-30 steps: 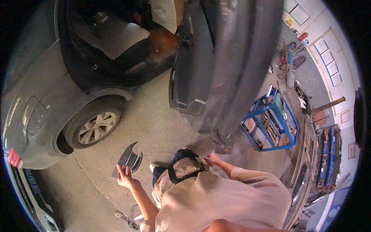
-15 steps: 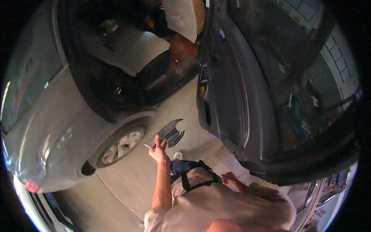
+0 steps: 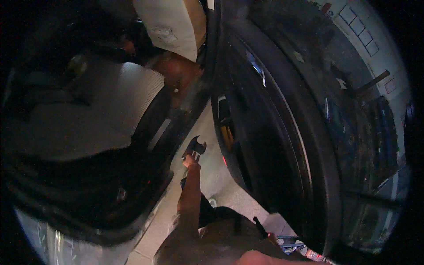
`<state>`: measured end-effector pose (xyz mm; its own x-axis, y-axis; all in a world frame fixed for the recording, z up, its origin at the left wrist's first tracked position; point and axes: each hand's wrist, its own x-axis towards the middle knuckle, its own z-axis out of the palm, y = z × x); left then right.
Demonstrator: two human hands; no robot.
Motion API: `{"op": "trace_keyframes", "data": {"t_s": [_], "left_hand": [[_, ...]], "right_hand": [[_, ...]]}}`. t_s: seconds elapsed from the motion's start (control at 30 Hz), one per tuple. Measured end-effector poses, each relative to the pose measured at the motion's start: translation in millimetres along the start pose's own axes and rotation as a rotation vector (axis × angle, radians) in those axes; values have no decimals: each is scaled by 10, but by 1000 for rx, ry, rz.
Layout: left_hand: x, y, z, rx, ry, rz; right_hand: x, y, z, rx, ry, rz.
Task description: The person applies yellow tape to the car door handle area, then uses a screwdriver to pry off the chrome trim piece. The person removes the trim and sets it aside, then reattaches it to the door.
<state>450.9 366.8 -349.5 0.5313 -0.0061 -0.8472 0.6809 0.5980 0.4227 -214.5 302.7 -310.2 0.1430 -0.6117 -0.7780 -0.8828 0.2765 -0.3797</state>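
Observation:
My left hand (image 3: 191, 160) reaches forward low between the car body and its open door. Its fingers are closed around the near end of a dark, curved piece with a notched far end (image 3: 197, 145), which looks like a black plastic panel. What kind of part it is I cannot make out. The open car door (image 3: 269, 132) stands to the right of this hand, and the door sill (image 3: 159, 134) runs along its left. I cannot pick out my right hand in the dim lower part of the picture.
Inside the doorway is a pale seat (image 3: 104, 106). A white box-like thing with a tan side (image 3: 170, 26) stands beyond it, by a brown surface (image 3: 179, 77). Colourful items (image 3: 291, 243) lie at lower right. A narrow strip of floor (image 3: 205, 176) shows between car and door.
I have come nearer to the doorway, so the front wheel is out of view and the interior looms larger. My left hand and the dark piece moved forward together. My right hand dropped from sight.

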Motion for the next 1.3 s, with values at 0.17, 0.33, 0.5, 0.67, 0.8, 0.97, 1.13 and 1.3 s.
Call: {"op": "trace_keyframes", "data": {"t_s": [0.17, 0.33, 0.5, 0.67, 0.8, 0.97, 1.13, 1.3], "left_hand": [[980, 287, 1412, -192, -115, -4], [1962, 707, 2880, 74, -716, 191], [2584, 341, 2772, 113, -611, -81], [2291, -609, 563, 802, -605, 3], [1529, -850, -960, 1365, -663, -183], [343, -828, -2083, 1475, -953, -420], [-1033, -1236, -2291, 1943, -1152, -293], [-2771, -2139, -2845, 1831, -1167, -722]], "right_hand": [[-276, -999, 575, 140, 9, 212], [-350, -1628, 857, 189, 12, 340], [-441, -1853, 1015, 255, 20, 390], [-606, -1792, 1178, 356, 29, 374], [-776, -1189, 1384, 455, 47, 346], [-1287, 212, 1809, 678, 63, 256], [-1942, 518, 1992, 213, 246, -29], [-2723, -181, 1441, 367, 749, -108]]}}
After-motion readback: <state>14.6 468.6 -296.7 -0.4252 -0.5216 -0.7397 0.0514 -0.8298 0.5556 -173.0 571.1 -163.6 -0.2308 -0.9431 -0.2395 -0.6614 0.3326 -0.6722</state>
